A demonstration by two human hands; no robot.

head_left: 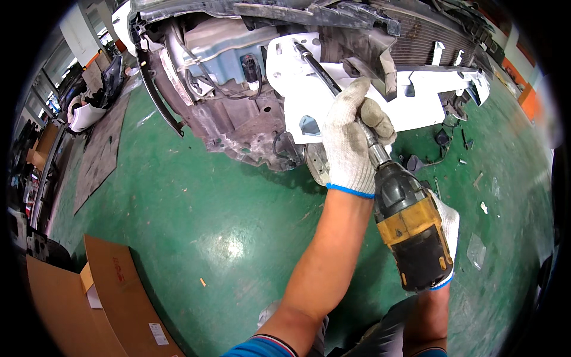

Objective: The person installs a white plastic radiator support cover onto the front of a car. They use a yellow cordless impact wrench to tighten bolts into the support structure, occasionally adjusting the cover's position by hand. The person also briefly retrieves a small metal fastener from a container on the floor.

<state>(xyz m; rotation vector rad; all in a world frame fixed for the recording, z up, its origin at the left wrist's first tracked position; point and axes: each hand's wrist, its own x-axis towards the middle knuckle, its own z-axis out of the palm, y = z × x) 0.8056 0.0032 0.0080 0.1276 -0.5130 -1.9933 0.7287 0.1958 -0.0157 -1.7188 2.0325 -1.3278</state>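
Observation:
My left hand (pixel 348 140), in a white knit glove with a blue cuff, is closed round the long socket extension (pixel 320 72) of an impact wrench (pixel 413 229). My right hand (pixel 449 223), gloved the same way, grips the yellow-and-black wrench from its far side; the tool's body hides most of its fingers. The extension slants up and left, its tip against the upper left part of a white metal bracket plate (pixel 416 113) at the front of a stripped car. A fastener at the tip is too small to make out. Behind the plate sits a pale blue reservoir (pixel 229 56).
A radiator (pixel 425 33) spans the car's upper right. Dark connectors and wires (pixel 443 140) hang below the plate. An opened cardboard box (pixel 128 285) stands at lower left on the green floor (pixel 196 208). Bumper parts (pixel 89 113) lie at far left, plastic scraps (pixel 476 250) at right.

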